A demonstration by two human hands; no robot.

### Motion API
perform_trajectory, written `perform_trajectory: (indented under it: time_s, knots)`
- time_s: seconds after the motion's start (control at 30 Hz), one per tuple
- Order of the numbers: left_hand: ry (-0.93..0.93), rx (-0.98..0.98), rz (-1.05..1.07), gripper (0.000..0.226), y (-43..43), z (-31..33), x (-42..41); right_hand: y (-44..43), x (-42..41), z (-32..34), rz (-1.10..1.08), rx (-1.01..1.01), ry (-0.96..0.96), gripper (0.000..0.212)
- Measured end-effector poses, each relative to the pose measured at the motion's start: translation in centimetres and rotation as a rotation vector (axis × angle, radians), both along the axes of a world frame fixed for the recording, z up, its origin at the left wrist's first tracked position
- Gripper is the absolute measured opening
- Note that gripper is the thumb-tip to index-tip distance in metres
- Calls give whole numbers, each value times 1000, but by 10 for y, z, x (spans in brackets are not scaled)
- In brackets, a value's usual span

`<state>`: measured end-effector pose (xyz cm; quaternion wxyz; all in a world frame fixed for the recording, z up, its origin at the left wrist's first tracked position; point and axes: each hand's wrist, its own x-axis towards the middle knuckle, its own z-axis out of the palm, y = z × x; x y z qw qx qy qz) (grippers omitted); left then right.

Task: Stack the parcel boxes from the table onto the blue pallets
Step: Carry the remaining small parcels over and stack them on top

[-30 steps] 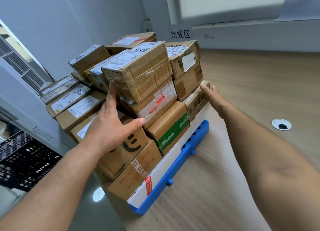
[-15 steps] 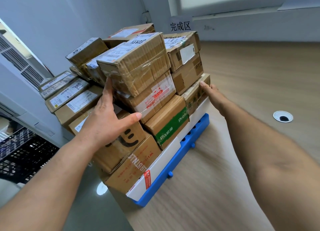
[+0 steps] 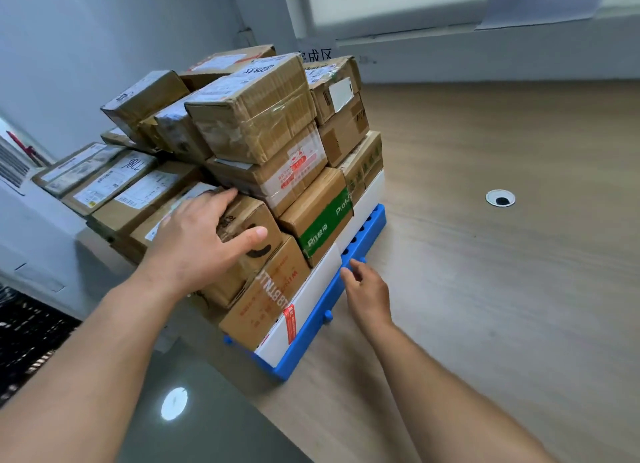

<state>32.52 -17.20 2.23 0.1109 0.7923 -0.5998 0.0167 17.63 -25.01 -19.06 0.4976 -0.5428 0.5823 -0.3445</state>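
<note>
Your right hand [image 3: 367, 291] hangs loose-fingered, holding nothing, just beside the near edge of the blue pallet [image 3: 313, 327]. Your left hand [image 3: 197, 244] lies spread flat on the smile-printed box [image 3: 258, 232]. Beyond it, the parcel boxes [image 3: 256, 112] sit stacked several layers high on that pallet.

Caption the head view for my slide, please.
Left hand on a smiley box in the parcel stack; right hand beside the blue pallet.
</note>
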Motion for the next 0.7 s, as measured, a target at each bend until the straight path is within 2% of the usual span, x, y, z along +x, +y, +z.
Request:
perform_trajectory:
  time_s: [0.1,0.23,0.47,0.57,0.7]
  knots:
    - [-50,-9,-35,68,1,-3,6,19,14,6,88,5,-2,39]
    - [-51,-5,-60,62,-3,-4,14,27,26,11,136,-27,63,41]
    - [-41,3,-57,63,-6,-5,23,27,40,10,169,-103,237,42]
    - [-38,-1,-55,67,-5,-6,23,27,40,12,176,-125,262,41]
    - [-45,-10,-50,60,-4,-8,22,24,40,8,180,-125,265,48]
